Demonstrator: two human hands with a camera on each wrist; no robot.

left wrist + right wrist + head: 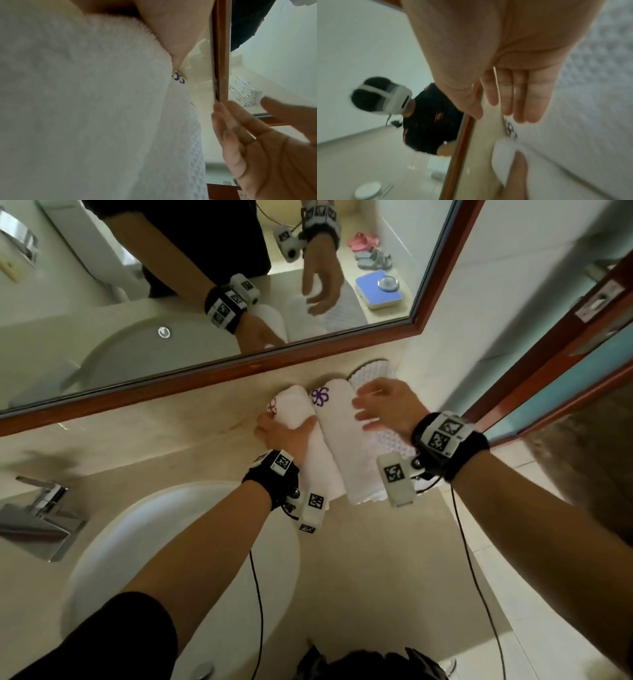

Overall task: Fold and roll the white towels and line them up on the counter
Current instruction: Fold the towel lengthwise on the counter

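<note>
Two rolled white towels lie side by side on the beige counter [154,440] below the mirror. My left hand [284,431] grips the left roll [294,402], which bears a pink flower; in the left wrist view that roll [85,108] fills the frame. The middle roll [342,440] carries a purple flower [178,79]. To its right lies a white waffle-weave towel [371,371]. My right hand [380,405] hovers open over the waffle towel [599,81] beside the middle roll, fingers [530,101] straight, holding nothing.
A white sink basin [171,542] sits at the near left with a chrome faucet [37,515]. The wood-framed mirror [239,368] runs behind the towels. A wall and door frame [548,364] close off the right, where the counter ends.
</note>
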